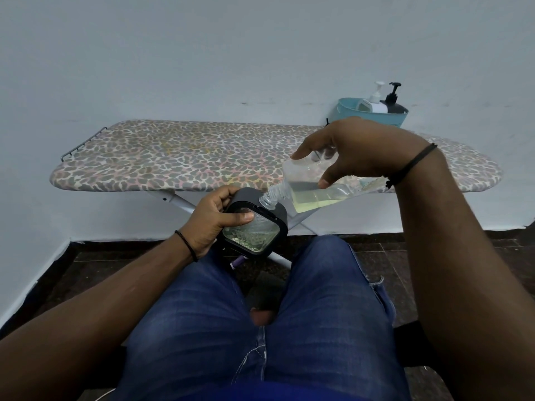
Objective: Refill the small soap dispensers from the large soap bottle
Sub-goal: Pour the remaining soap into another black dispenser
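Clear plastic, the large soap bottle (318, 186) is clamped in my right hand (356, 151), lying near-flat, long axis running from 3 o'clock down to its neck at 8 o'clock. My left hand (214, 218) grips the small dispenser (254, 224) over my lap, before the bench (185, 157). I judge slow tipping, neck over the dispenser's opening, avoids spills.
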